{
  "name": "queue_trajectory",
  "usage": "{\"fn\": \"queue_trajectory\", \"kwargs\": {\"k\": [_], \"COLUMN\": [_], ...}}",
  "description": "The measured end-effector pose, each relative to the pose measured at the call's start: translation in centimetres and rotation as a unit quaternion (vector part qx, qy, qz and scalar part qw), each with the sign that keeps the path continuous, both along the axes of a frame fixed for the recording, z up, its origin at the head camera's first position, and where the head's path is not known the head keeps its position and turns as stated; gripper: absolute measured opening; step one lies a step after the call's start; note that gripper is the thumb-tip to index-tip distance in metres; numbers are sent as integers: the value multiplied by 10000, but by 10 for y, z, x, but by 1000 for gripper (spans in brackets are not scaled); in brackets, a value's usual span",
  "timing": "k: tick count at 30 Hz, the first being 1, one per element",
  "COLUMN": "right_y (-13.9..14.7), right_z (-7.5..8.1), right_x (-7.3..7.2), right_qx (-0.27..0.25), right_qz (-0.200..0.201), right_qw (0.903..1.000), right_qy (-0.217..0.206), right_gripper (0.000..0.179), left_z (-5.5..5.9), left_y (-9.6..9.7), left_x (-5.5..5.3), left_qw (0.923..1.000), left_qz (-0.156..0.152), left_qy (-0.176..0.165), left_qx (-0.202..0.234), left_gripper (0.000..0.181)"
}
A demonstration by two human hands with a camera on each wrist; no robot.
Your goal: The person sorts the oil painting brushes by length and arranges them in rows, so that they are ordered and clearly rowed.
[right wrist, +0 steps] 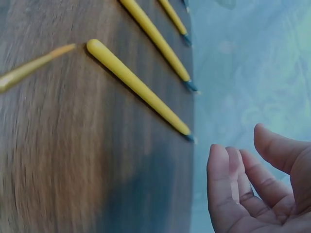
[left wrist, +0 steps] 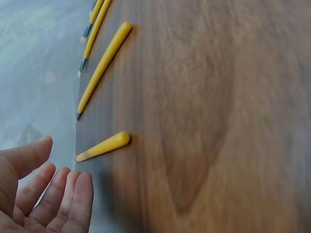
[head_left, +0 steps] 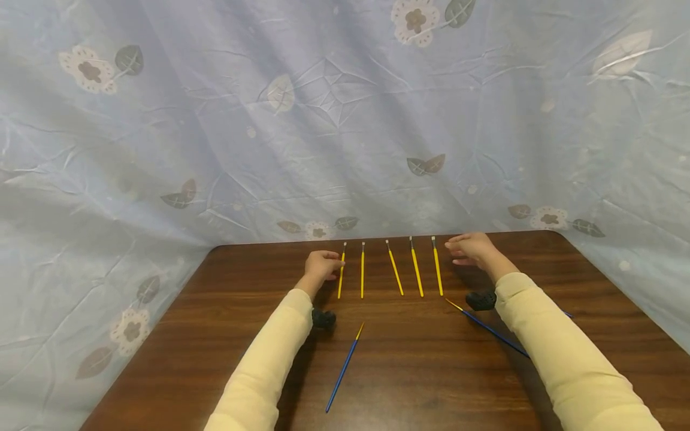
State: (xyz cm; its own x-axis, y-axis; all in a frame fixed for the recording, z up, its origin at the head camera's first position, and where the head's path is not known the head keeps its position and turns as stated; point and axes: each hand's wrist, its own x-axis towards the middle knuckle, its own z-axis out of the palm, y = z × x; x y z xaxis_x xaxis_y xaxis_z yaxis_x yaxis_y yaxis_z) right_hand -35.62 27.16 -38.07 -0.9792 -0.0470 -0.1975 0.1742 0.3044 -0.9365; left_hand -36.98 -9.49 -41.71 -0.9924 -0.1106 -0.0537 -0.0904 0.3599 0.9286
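Note:
Several yellow-handled paintbrushes stand in a row along the far part of the table, bristles toward the back edge. My left hand [head_left: 322,265] is beside the leftmost yellow paintbrush [head_left: 341,280], its fingertips overlapping the handle in the head view. In the left wrist view the fingers lie relaxed, with the thumb apart and nothing between them, close to that brush's end [left wrist: 104,147]. My right hand [head_left: 474,248] hovers just right of the rightmost yellow paintbrush [head_left: 438,272]. Its loosely bent fingers hold nothing, and the same brush [right wrist: 138,90] lies apart from them in the right wrist view.
A blue paintbrush [head_left: 344,376] lies in the front middle of the brown wooden table [head_left: 420,359]. Another blue paintbrush [head_left: 493,333] lies at the right, partly hidden under the right sleeve [head_left: 560,347]. A patterned curtain [head_left: 345,120] hangs behind the table.

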Motion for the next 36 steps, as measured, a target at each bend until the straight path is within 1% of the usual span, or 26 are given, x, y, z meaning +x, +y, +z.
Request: {"fn": "queue_trajectory", "kwargs": {"k": [3,6,9,12,15,19,23,27,31,36], "right_y": [4,7,9,11,13,19,26,31,34,39], "right_z": [7,14,19,23,25,23,18,14,9,2], "right_x": [5,12,19,26,35,50,65,78,91,106], "right_qx": [40,58,91,167,228,292,343,320,308,548], "right_qz": [178,370,473,549,659,763,840,886,925,1018], "right_qw": [9998,9993,9988,9983,9975,9964,9954,9946,9941,9916], "right_qy": [19,43,67,85,124,218,301,429,483,580], "right_gripper": [49,51,53,54,55,56,58,58,59,59], "left_z": [5,9,12,14,13,10,11,13,12,8], "left_y": [-4,-8,-13,-17,-20,-23,-24,-24,-24,-22], "left_x": [5,11,17,26,36,55,78,99,119,146], "left_qw": [9999,9994,9978,9957,9942,9925,9890,9830,9773,9705], "left_qz": [-123,-318,-571,-788,-953,-1149,-1427,-1779,-2050,-2395], "left_qy": [35,93,128,50,-10,-68,-148,-157,-120,2], "left_qx": [-17,112,318,479,498,406,355,437,528,275], "left_gripper": [30,32,34,35,35,35,38,39,39,38]}}
